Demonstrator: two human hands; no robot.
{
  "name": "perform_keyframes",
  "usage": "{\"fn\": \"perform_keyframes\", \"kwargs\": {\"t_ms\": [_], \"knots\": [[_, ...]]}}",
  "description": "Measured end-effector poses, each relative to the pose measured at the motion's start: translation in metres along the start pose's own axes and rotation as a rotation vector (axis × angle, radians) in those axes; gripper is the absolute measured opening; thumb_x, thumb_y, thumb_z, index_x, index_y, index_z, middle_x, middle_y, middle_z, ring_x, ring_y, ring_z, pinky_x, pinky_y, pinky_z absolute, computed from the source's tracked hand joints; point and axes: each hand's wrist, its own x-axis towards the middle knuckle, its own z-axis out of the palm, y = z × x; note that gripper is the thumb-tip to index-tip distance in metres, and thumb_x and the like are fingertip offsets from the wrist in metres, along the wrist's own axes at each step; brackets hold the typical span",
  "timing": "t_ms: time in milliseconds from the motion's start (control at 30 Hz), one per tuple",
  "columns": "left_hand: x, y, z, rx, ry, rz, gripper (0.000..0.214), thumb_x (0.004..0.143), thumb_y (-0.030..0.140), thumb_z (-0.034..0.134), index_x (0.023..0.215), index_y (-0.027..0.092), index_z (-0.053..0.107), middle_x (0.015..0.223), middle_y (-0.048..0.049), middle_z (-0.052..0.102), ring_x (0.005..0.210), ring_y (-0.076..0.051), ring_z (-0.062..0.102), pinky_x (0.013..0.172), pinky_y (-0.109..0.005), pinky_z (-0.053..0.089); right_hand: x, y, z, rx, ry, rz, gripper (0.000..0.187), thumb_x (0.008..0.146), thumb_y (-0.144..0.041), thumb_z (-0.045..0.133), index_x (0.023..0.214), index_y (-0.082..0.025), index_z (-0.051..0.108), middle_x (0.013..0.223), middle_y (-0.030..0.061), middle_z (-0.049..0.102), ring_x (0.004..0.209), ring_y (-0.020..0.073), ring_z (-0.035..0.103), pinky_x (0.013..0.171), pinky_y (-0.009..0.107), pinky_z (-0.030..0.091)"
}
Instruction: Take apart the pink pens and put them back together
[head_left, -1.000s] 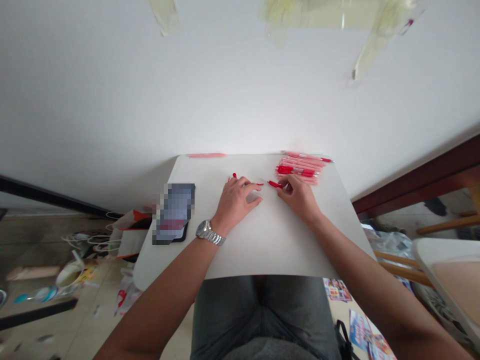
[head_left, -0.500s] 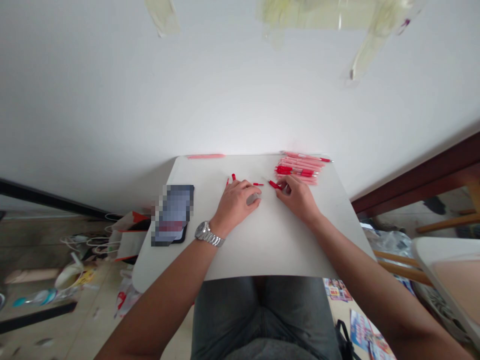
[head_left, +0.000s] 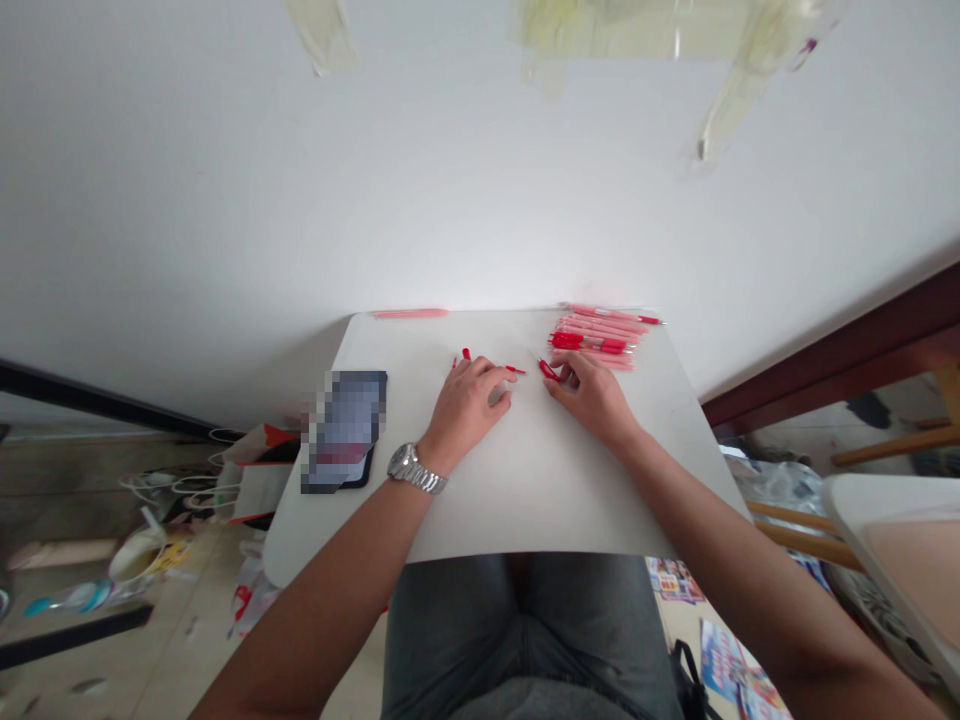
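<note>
My right hand (head_left: 589, 392) pinches a red pen part (head_left: 550, 371) with a pale pointed tip, aimed up and left. My left hand (head_left: 469, 405), wearing a metal watch (head_left: 415, 468), rests on the table with thumb and index finger apart. The index fingertip is at a short red piece (head_left: 516, 370), perhaps touching it. Just beyond the left fingers lie a small red cap-like piece (head_left: 466, 353) and a thin red piece (head_left: 454, 362). A pile of pink and red pens (head_left: 600, 325) lies beyond my right hand.
A phone with a blurred screen (head_left: 346, 425) lies at the left of the white table (head_left: 525, 500). Pink sticks (head_left: 411, 314) lie along the back edge, against the wall (head_left: 450, 200). A wooden chair frame (head_left: 810, 530) stands at the right. Bags and a bottle (head_left: 75, 597) clutter the floor.
My left hand has shifted slightly left, its thumb lower. The red pen part in my right hand has turned to point more steeply away from me.
</note>
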Motion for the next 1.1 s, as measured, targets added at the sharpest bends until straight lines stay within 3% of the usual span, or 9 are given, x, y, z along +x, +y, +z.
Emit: {"fn": "perform_keyframes", "kwargs": {"t_ms": [233,367,567,767,1100], "knots": [[0.001,0.003,-0.004,-0.076,0.063,-0.031,0.016,0.101,0.025,0.063,0.114,0.026,0.072,0.094,-0.0021,0.067,0.093,-0.021,0.063,0.096,-0.038,0.052,0.001,-0.002,0.000,0.009,0.025,-0.004,0.018,0.094,-0.035,0.068,0.108,-0.023,0.069,0.086,0.0045,0.066,0.071,0.0186,0.058,0.070,0.033,0.049],[0.002,0.005,-0.007,-0.179,0.144,-0.128,0.014,0.103,0.031,0.059,0.114,0.025,0.067,0.081,0.0012,0.063,0.077,-0.017,0.060,0.080,-0.030,0.050,0.003,-0.001,-0.001,0.042,0.056,0.028,0.021,0.097,-0.043,0.066,0.103,-0.023,0.068,0.084,0.0045,0.065,0.070,0.0184,0.057,0.068,0.032,0.049],[0.005,0.002,-0.009,-0.299,0.307,-0.263,0.015,0.102,0.038,0.060,0.098,0.024,0.062,0.068,0.0049,0.053,0.063,-0.013,0.054,0.066,-0.025,0.041,0.008,0.002,-0.003,0.194,0.110,0.131,0.035,0.098,-0.054,0.062,0.084,-0.023,0.061,0.073,0.0012,0.061,0.066,0.0172,0.053,0.062,0.031,0.043],[0.008,-0.005,-0.006,-0.416,0.394,-0.352,0.012,0.100,0.033,0.058,0.092,0.025,0.056,0.058,0.0076,0.039,0.051,-0.012,0.038,0.054,-0.026,0.029,0.013,0.005,-0.004,0.283,0.133,0.205,0.037,0.095,-0.054,0.067,0.077,-0.022,0.060,0.068,-0.0007,0.057,0.063,0.0157,0.048,0.060,0.031,0.040],[0.010,-0.008,-0.007,-0.464,0.421,-0.371,0.010,0.098,0.027,0.059,0.089,0.024,0.057,0.058,0.0067,0.044,0.050,-0.011,0.039,0.052,-0.025,0.028,0.014,0.006,-0.004,0.305,0.149,0.190,0.036,0.095,-0.052,0.064,0.076,-0.022,0.058,0.068,0.0000,0.058,0.065,0.0168,0.050,0.061,0.031,0.039]]}}
